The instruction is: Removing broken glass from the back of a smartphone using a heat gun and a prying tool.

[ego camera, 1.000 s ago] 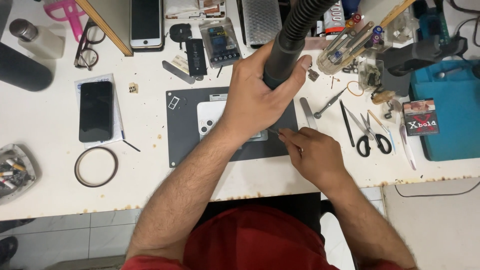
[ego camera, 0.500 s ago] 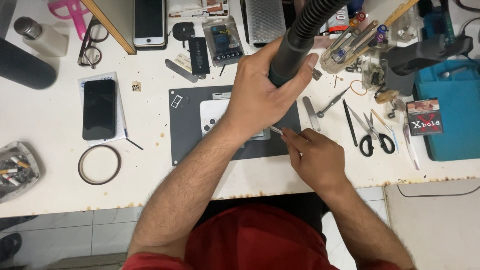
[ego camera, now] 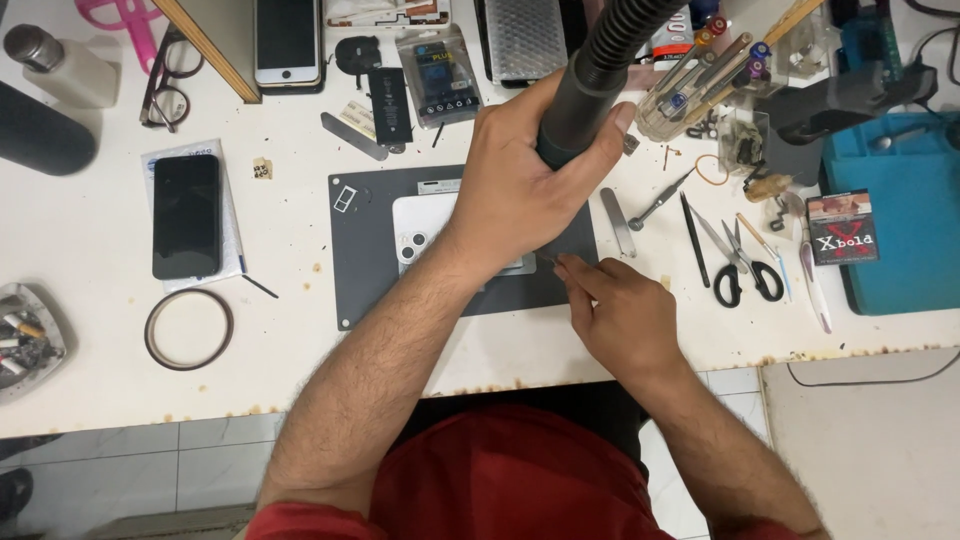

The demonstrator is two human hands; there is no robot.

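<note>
Left hand (ego camera: 520, 190): it is wrapped tight around a thick dark handle (ego camera: 575, 115) with a ribbed black hose (ego camera: 630, 35) on top. The handle points down at the mat.
Right hand (ego camera: 620, 315): its fingers are pinched together at the edge of the mat, just under the left hand. It may hold a very thin tool, but that is too small to tell.
White phone (ego camera: 420, 225): it lies face down on the dark grey mat (ego camera: 365, 260), in the middle of the tabletop (ego camera: 300, 390). The left hand hides most of it.
Black phone (ego camera: 186, 216): it lies flat on a white packet, well to the left of the mat.
Tape ring (ego camera: 188, 329): it lies just below the black phone.
Scissors (ego camera: 745, 265): they lie to the right of the mat, beside some thin tools.
Glasses (ego camera: 165, 85): they sit near the top left.
Ashtray (ego camera: 25, 340): it sits at the far left edge.
</note>
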